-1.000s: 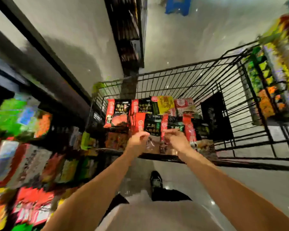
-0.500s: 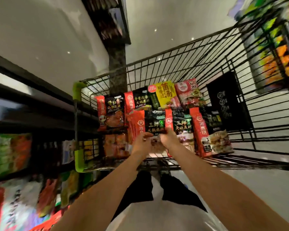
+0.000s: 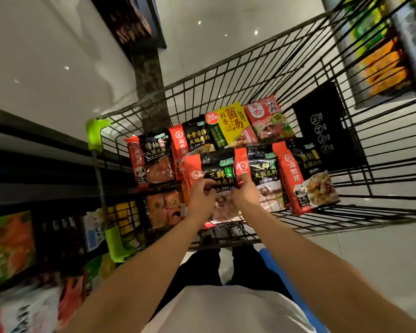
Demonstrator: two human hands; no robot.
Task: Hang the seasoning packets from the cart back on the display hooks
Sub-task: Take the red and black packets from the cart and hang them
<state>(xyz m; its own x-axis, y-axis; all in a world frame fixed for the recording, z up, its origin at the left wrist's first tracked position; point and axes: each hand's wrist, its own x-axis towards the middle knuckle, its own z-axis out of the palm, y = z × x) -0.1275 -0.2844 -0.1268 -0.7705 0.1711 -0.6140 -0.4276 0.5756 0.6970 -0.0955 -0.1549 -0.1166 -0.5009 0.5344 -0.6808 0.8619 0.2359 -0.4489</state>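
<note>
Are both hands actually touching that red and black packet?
Touching. The head view shows the left hand and the right hand each pinching the lower part of the red and black packet, lifted above the cart.

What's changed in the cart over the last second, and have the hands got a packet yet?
Yes. Both hands, left and right, have closed on one red-and-black packet and lifted it above the pile; a second ago they were only reaching in. The other packets, such as the yellow packet, lie as before in the cart.
</note>
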